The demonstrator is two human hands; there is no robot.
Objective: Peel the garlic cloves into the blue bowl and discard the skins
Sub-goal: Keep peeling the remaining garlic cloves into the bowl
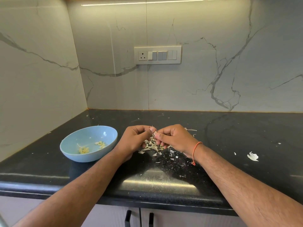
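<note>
On the black tabletop, roughly mid-task by the look of it: blue bowl at left holding two small clusters of peeled cloves, so a good share of the peeling done. Just right of the bowl, left hand and right hand raised close together above the tabletop, fingers of each curled and pinching one small garlic clove between the fingertips, apparently stripping its skin. Directly beneath and between the hands, a loose heap of skins, with one larger white scrap of skin lying well apart at right and tiny flecks scattered toward the back wall. Still to do, judging from that: finishing this clove, dropping it into the bowl, then gathering and discarding the skins, none of which look cleared yet. Hard to tell: how much skin remains on the pinched clove, mostly covered by fingertips; whether any unpeeled cloves wait under the hands or in the heap; no bin or other place for the skins in view.
</note>
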